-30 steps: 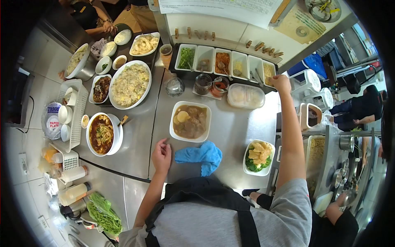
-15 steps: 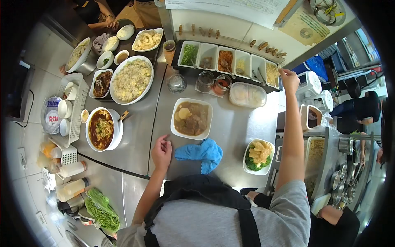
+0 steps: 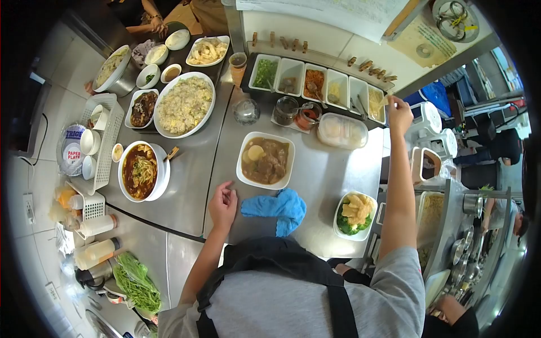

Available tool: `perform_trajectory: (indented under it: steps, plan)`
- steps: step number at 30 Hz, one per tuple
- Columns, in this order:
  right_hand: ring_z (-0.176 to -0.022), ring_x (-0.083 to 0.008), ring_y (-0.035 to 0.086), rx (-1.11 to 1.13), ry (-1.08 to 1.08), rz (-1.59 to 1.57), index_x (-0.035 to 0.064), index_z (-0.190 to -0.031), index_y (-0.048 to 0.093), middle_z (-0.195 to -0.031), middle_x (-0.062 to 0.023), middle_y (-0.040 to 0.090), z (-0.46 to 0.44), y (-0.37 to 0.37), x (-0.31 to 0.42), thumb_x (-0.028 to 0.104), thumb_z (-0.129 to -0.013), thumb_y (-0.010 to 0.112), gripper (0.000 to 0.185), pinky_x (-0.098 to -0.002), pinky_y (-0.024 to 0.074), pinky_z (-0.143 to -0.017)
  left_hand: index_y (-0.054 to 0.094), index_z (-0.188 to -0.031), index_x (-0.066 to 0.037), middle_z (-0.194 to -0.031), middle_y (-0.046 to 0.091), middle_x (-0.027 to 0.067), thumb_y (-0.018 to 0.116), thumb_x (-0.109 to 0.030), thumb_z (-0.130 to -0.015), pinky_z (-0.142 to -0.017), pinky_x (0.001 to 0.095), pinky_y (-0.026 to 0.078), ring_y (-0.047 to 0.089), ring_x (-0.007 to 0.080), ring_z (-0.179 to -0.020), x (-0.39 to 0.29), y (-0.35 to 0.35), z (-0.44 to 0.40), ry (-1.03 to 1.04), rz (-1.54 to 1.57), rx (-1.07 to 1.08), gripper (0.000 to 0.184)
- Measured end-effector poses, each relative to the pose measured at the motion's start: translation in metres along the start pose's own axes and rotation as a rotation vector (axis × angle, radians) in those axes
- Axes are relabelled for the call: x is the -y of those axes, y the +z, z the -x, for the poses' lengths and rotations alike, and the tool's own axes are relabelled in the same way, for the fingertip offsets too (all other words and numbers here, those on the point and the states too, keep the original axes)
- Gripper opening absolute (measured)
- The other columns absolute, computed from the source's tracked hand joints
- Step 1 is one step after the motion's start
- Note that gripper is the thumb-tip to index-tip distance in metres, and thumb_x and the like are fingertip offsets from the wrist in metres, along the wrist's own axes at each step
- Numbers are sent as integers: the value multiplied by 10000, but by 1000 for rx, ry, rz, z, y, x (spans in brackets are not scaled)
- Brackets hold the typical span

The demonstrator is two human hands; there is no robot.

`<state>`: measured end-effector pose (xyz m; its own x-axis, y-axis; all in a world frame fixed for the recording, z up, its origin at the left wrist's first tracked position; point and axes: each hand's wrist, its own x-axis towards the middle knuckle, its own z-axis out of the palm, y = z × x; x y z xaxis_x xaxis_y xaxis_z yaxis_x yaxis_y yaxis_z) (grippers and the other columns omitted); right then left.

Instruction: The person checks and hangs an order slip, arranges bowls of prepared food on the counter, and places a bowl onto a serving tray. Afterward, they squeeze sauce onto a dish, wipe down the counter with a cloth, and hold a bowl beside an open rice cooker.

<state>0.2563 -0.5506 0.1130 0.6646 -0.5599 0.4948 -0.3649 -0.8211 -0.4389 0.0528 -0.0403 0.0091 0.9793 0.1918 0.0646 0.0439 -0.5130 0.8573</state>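
Note:
My left hand [image 3: 223, 207] rests at the steel counter's near edge, fingers loosely curled together with nothing in them, left of a crumpled blue cloth [image 3: 277, 210]. My right hand [image 3: 399, 115] is stretched out to the far right, its fingertips pinched beside the end tub of yellowish flakes [image 3: 376, 103]. A small pale bit shows at the fingertips, too small to name. Between my arms stands a square white bowl of brown meat stew [image 3: 266, 160] with pale round slices. A smaller bowl of broccoli with a tan topping [image 3: 355, 214] sits nearer my right forearm.
Tubs of green onion [image 3: 266, 73] and orange topping [image 3: 314, 84] line the back, behind jars and a lidded plastic box [image 3: 342, 131]. Fried rice [image 3: 185, 105] and noodle soup [image 3: 139, 171] stand left. Co-workers are at the far left and right.
The view has shifted slightly, so the tubs and bowls appear a little moved. My right hand has drawn back slightly from the end tub, fingers still pinched. My left hand stays by the cloth.

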Motion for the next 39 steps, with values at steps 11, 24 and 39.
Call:
perform_trajectory:
  steps: [11,24,39]
  plan:
    - [-621,-31,473,131,-27,-593,-20,-928,706,-711,22,639,26,-58,47,260,-849,693,292,-193,391,-578,620,-1074,-67,-678,540,-15,640,-89,-834,-497,204,374,439,54,-528,5,0,2,-6,11,-1,242]
    - [-603,-215,618,997,-196,-465,47,-921,718,-675,-139,652,239,-17,178,276,-818,672,255,-321,479,-601,658,-1038,-109,-795,571,55,668,-178,-793,-574,287,443,548,163,-630,-11,-16,16,152,-59,175,254]
    - [-762,-307,603,828,-547,-322,97,-863,708,-797,-127,618,237,-47,186,215,-726,710,181,-401,485,-679,672,-742,-97,-808,522,56,745,-229,-697,-710,370,435,527,249,-833,-20,-5,41,362,-168,226,158]
